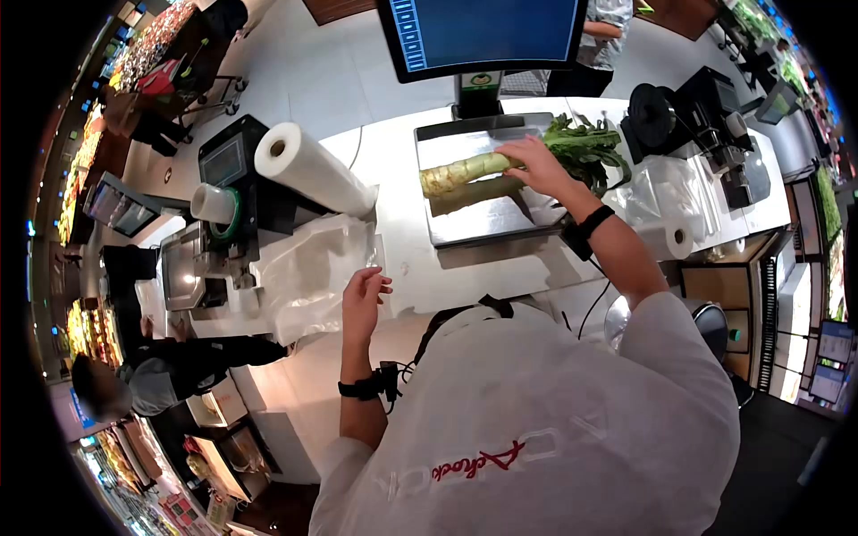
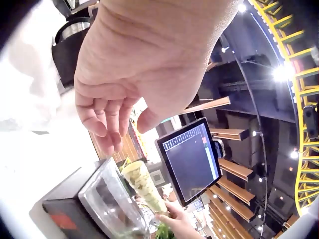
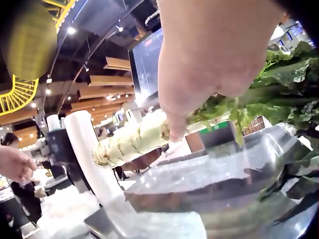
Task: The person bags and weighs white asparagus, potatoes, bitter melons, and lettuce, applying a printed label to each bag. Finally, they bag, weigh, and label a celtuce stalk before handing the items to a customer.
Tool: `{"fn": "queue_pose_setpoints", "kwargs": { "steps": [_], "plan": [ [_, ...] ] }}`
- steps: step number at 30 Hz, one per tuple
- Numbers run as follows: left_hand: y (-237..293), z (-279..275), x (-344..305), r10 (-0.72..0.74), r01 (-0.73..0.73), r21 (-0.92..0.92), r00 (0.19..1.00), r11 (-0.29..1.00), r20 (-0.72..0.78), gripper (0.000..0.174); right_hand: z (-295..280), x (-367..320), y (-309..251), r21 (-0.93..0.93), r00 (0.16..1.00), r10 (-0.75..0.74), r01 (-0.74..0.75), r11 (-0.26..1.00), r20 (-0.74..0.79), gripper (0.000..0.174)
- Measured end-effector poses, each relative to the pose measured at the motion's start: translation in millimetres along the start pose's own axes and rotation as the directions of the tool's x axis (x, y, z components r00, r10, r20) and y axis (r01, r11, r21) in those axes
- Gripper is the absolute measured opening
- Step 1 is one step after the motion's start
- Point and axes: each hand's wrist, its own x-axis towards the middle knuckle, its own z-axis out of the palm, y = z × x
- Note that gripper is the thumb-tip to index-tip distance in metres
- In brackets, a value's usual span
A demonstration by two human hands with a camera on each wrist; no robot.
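Observation:
My right hand (image 1: 542,168) grips a stem lettuce (image 1: 460,173) near the base of its leaves. Its thick, pale green stem points left over the shiny metal scale plate (image 1: 478,234), which mirrors it. Dark green leaves (image 1: 585,147) spread out to the right of the hand. In the right wrist view the ringed stem (image 3: 132,144) is held close over the plate, and part of the grip is hidden behind the wrist. My left hand (image 1: 362,299) hovers near the counter's front edge, fingers loosely curled around nothing; the left wrist view shows them bent and bare.
Behind the scale stands a screen (image 1: 487,36). Left of it are a plastic bag roll (image 1: 313,170), a loose clear bag (image 1: 317,272) and a label machine (image 1: 223,161). Another bag roll (image 1: 666,239) lies at the right. A person (image 1: 152,384) stands at the left.

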Motion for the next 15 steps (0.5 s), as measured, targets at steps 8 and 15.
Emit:
{"fn": "queue_pose_setpoints", "kwargs": {
  "steps": [8,15],
  "plan": [
    [-17,-38,-13,-0.039,0.039,0.012,0.999,0.999,-0.022,0.028,27,-1,0,0.022,0.996,0.080,-0.081,0.996,0.037,0.049],
    [-10,-26,21,0.038,-0.047,0.107,0.996,0.993,0.080,0.026,36,-15,-10,-0.242,0.987,-0.023,-0.017,0.970,-0.159,0.053]
  ]
}}
